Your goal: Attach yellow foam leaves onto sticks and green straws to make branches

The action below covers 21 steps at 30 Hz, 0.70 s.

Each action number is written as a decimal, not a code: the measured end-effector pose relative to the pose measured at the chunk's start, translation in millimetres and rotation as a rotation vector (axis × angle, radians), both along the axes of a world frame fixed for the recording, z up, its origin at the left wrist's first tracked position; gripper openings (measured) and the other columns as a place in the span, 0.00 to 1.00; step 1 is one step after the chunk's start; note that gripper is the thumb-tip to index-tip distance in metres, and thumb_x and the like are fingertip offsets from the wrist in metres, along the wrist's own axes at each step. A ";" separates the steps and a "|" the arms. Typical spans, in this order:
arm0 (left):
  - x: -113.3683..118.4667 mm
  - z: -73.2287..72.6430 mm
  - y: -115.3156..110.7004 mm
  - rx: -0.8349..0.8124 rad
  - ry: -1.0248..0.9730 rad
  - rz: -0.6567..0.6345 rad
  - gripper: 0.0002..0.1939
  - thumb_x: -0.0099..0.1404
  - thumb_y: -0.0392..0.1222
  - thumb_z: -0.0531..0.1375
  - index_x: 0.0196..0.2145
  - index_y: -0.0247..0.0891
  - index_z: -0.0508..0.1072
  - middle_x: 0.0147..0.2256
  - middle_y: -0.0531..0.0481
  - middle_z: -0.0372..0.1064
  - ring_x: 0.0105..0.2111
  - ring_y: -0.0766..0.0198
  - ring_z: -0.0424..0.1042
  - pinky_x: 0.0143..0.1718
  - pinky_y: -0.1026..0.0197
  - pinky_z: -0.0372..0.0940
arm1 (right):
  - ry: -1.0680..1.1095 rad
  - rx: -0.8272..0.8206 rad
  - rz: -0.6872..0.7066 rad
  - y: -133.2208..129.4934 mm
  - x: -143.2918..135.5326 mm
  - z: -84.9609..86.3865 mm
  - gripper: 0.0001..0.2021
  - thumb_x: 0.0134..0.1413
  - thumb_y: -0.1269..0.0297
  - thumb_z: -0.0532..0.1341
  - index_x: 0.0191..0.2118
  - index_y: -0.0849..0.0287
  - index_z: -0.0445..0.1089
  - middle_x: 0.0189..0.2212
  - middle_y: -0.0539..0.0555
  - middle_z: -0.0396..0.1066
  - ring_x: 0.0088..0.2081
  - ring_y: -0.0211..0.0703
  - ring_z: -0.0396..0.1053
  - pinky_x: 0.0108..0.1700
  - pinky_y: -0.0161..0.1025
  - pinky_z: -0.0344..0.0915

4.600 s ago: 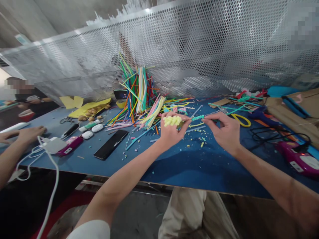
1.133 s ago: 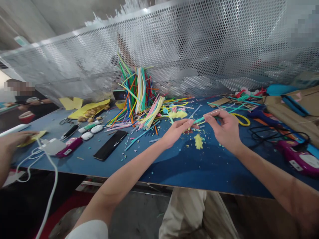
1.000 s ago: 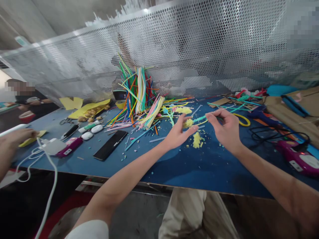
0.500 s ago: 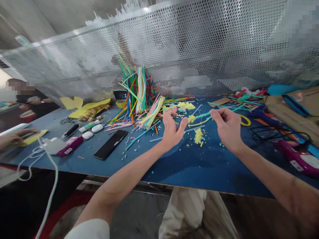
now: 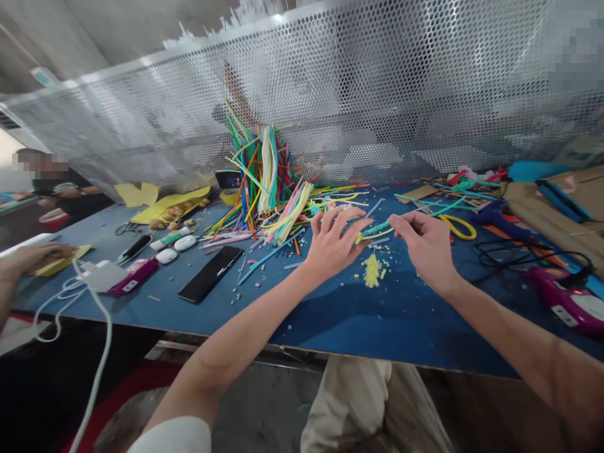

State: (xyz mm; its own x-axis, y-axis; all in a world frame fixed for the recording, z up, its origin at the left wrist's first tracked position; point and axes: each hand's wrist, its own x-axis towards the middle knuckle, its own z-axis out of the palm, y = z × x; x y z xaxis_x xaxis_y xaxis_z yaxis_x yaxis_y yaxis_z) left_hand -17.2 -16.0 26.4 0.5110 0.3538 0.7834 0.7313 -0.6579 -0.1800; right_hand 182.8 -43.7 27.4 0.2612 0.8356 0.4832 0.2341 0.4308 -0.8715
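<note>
My right hand (image 5: 425, 245) pinches a green pipe cleaner stem (image 5: 381, 227) between thumb and fingertips. At the stem's left end, my left hand (image 5: 333, 244) closes thumb and forefinger around a yellow tip (image 5: 359, 238), mostly hidden by the fingers. Its other fingers are fanned out above. A thin yellow-green strand runs alongside the stem towards my right hand. Below, between both hands, a yellow leaf-like fuzzy piece (image 5: 372, 270) lies on the blue tabletop (image 5: 340, 321) among small cut scraps.
A bundle of coloured pipe cleaners (image 5: 268, 170) stands by the perforated metal screen (image 5: 377, 94). Left lie a black phone (image 5: 210, 274), white cables and a purple device (image 5: 134, 277). Yellow-handled scissors (image 5: 460, 228) and another purple device (image 5: 566, 299) lie right. Another person's hand (image 5: 40, 257) touches yellow paper.
My left hand has moved right and closed over the yellow end of the stem. My right hand has shifted slightly left. The loose yellow piece sits a little lower in view.
</note>
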 end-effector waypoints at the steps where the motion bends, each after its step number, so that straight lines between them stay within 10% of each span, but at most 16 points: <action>1: -0.3 0.5 0.0 0.005 -0.004 -0.005 0.16 0.67 0.51 0.61 0.52 0.49 0.73 0.53 0.50 0.72 0.53 0.53 0.65 0.56 0.48 0.52 | -0.009 -0.004 0.009 -1.4 -1.4 -0.1 0.17 0.56 0.51 0.65 0.23 0.57 0.69 0.20 0.47 0.65 0.22 0.35 0.59 0.26 0.38 0.56; 21: 1.2 7.4 1.9 -0.339 -0.343 -0.260 0.07 0.64 0.48 0.65 0.36 0.44 0.80 0.35 0.51 0.80 0.39 0.61 0.73 0.49 0.52 0.61 | -0.194 0.186 0.075 3.6 3.3 -6.2 0.09 0.62 0.61 0.61 0.32 0.55 0.75 0.33 0.52 0.77 0.38 0.45 0.74 0.45 0.44 0.68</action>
